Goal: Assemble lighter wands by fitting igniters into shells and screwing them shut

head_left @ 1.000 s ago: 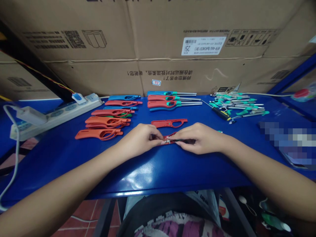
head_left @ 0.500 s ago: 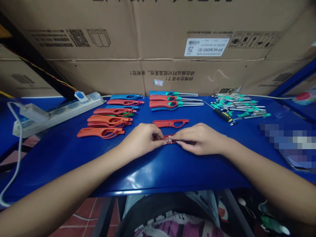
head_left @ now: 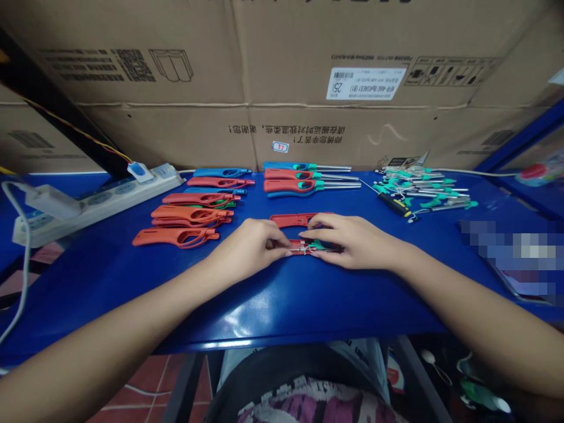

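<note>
A red lighter shell half (head_left: 297, 244) lies on the blue table, with small white wires and a green part (head_left: 314, 245) in it. My left hand (head_left: 252, 249) pinches the left end of this shell. Over its right end my right hand (head_left: 352, 239) is curved, thumb below and fingers above, the fingertips apart around the green part; whether it grips anything there is hard to tell. Just behind lies another red shell half (head_left: 286, 220), partly covered by my right fingers.
Orange, red and blue lighter shells (head_left: 176, 237) lie at the left, near a power strip (head_left: 106, 197). Lighters with metal tubes (head_left: 288, 185) lie behind. Green-and-metal parts (head_left: 440, 194) and a screwdriver (head_left: 394, 204) are at the right. A cardboard box (head_left: 286, 53) stands at the back.
My right fingers have spread and shifted a little up and left, now partly over the rear shell half. The green part in the front shell now shows. My left hand keeps its pinch.
</note>
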Demonstrator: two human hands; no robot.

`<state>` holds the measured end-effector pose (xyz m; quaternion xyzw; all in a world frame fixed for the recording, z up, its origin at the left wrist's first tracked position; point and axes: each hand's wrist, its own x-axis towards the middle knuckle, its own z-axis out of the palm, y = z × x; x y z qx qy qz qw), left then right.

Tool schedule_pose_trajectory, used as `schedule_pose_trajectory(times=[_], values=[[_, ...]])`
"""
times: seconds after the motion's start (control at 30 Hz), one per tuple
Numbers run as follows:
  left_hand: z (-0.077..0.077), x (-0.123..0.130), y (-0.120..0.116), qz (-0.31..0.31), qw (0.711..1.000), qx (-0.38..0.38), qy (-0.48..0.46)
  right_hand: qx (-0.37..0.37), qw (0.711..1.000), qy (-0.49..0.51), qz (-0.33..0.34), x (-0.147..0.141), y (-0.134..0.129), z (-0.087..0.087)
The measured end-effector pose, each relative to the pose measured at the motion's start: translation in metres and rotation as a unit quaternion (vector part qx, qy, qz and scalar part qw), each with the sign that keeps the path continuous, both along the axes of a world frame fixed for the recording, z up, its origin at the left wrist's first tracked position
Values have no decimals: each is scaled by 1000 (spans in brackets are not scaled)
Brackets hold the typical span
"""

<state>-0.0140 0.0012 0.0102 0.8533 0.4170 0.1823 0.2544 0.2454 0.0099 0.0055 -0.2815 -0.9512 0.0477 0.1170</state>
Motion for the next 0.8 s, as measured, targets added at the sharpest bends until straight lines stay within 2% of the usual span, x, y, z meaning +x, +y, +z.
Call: schedule_pose_trajectory(times=[0.2, 0.43, 0.53, 0.63, 0.8], values=[[-3, 0, 3, -5, 1000, -18, -14, -47, 999, 8, 9, -2, 2, -3], [-2, 1, 2, 13, 1000, -22, 2, 44, 997, 42, 42, 1, 2, -5], [-1, 1, 2, 25, 999, -45, -7, 54, 996, 46, 52, 1, 2, -5], [0, 2, 1, 24, 998, -58, -5, 36, 998, 43, 41, 0, 1, -7], [-2, 1, 0, 9, 1000, -21, 11, -21, 998, 52, 20, -1, 0, -7]])
